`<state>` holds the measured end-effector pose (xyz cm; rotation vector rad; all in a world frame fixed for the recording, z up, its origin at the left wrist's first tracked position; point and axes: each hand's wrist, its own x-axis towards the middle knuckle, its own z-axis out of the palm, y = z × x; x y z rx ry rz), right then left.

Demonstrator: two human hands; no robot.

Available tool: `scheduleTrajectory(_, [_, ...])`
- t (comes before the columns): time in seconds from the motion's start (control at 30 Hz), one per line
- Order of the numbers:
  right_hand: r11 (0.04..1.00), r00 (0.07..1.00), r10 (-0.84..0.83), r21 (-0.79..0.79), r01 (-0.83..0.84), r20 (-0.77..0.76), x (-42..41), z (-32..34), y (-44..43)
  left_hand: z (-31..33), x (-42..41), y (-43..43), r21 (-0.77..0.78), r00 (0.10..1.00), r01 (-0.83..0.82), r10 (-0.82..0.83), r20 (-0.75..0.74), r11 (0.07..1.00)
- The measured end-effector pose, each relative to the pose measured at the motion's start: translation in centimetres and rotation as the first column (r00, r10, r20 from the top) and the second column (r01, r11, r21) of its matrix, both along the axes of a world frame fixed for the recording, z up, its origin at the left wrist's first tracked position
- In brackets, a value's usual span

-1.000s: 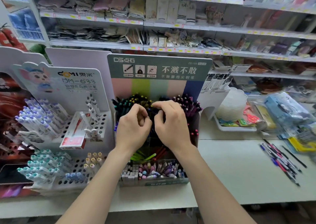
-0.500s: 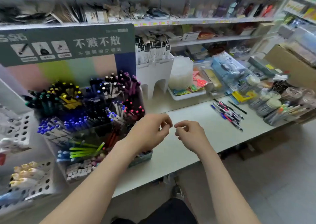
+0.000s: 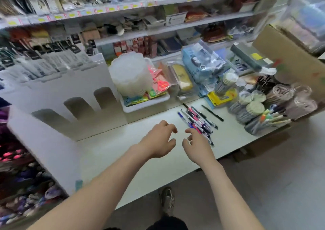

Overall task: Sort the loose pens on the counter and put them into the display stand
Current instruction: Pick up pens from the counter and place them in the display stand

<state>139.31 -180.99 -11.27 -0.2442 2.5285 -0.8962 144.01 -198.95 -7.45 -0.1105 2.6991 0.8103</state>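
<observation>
On the pale counter, just ahead of the hands, the loose pens are seen lying in an overlapping heap, red, pink and blue barrels mixed together. One thin black pen lies apart from them, nearer the wrapped bundles at the right. The display stand is well away at the left edge of view, blurred, with its coloured stock only dimly made out.

Nothing is held by either hand. The left hand is poised above bare counter with its fingers spread and loosely bent. The right hand is just beside it, likewise half-curled and empty, with its fingertips at the near end of the heap. Whether a pen is already touched cannot be told.

A pick-up is judged to be the step in hand, and several slips can be expected from it:

- Because the pens are stacked across one another, a hasty grab could scatter or roll them, and the near end of the heap lies close to the counter's front edge, over open floor.
- Colours could be taken up mixed and then slotted wrongly.
- The lone black pen could be overlooked.
- A full handful could be spilled on the long carry to the stand.
</observation>
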Motion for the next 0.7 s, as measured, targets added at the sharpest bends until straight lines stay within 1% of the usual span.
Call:
scheduleTrajectory(0.1, [0.977, 0.994, 0.091, 0.200, -0.079, -0.052, -4.8, -2.2, 3.5, -2.1, -4.0, 2.7, -0.032, 0.998, -0.009, 0.011, 0.058, 0.999])
scheduleTrajectory(0.17, [0.940, 0.990, 0.118, 0.330, -0.088, -0.073, -7.5, -3.5, 5.3, -3.5, -6.2, 4.0, -0.045, 0.995, -0.014, 0.018, 0.095, 0.999])
scheduleTrajectory(0.2, [0.926, 0.990, 0.119, 0.368, -0.083, -0.075, -8.8, -4.3, 6.1, -4.2, -7.4, 4.5, -0.048, 0.994, -0.014, 0.019, 0.109, 0.999])
scheduleTrajectory(0.27, [0.922, 0.992, 0.094, 0.384, -0.056, -0.082, -11.0, -5.9, 7.4, -5.7, -9.4, 5.4, -0.031, 0.989, -0.010, 0.015, 0.147, 0.999])
scheduleTrajectory(0.33, [0.943, 0.994, 0.033, 0.333, 0.005, -0.107, -13.1, -7.5, 8.2, -7.3, -11.5, 6.1, -0.024, 0.984, -0.009, 0.013, 0.177, 1.000])
scheduleTrajectory(0.43, [0.956, 0.985, -0.013, 0.286, 0.062, -0.172, -15.9, -9.8, 8.5, -9.6, -14.7, 6.9, -0.081, 0.981, -0.034, 0.049, 0.188, 0.996])
scheduleTrajectory(0.5, [0.944, 0.976, 0.022, 0.325, 0.050, -0.215, -17.7, -11.3, 8.4, -10.7, -16.7, 7.3, -0.128, 0.982, -0.057, 0.078, 0.172, 0.990])
scheduleTrajectory(0.57, [0.920, 0.971, 0.055, 0.391, 0.040, -0.231, -19.4, -12.4, 8.2, -11.4, -18.5, 7.5, -0.172, 0.987, -0.047, 0.072, 0.144, 0.984])
scheduleTrajectory(0.7, [0.896, 0.972, 0.061, 0.441, 0.047, -0.227, -21.4, -13.5, 7.4, -12.8, -21.2, 7.2, -0.249, 0.993, 0.068, -0.041, 0.113, 0.966])
